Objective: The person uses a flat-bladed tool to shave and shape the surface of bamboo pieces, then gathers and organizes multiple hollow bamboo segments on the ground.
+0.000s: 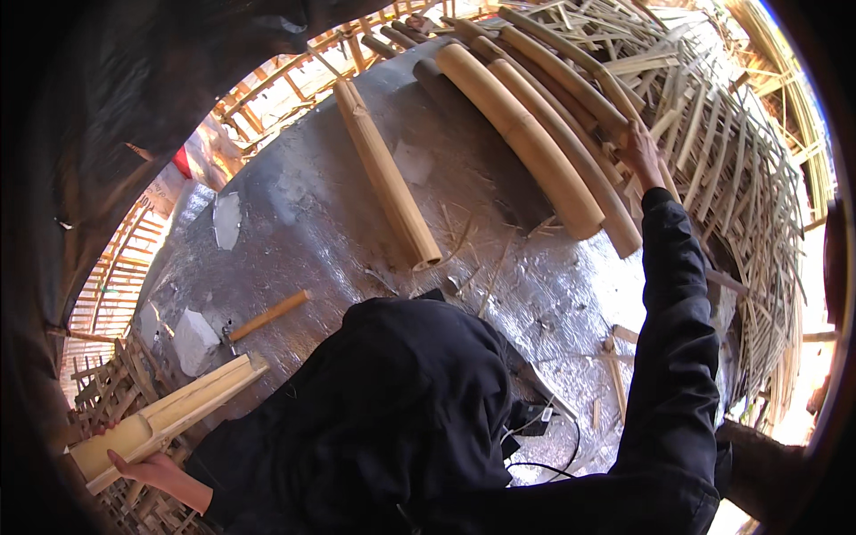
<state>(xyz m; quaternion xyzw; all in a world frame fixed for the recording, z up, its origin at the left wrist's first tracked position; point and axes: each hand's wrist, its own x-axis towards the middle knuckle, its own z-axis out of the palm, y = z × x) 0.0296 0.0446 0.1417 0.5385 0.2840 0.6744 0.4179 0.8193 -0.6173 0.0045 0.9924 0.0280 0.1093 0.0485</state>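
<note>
I'm holding split bamboo with my left hand; my right hand is touching a pole, its grip unclear to me. Other poles are lying unsplit.

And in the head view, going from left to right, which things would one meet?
Split bamboo piece, short thin stick, lone bamboo pole, thickest bamboo pole, right hand, heap of split strips.

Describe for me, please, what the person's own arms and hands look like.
Both arms wear black long sleeves. The right sleeve is creased along its length and ends near the wrist; the left sleeve shows only partly and ends short of the hand. The left hand and right hand are ungloved.
</note>
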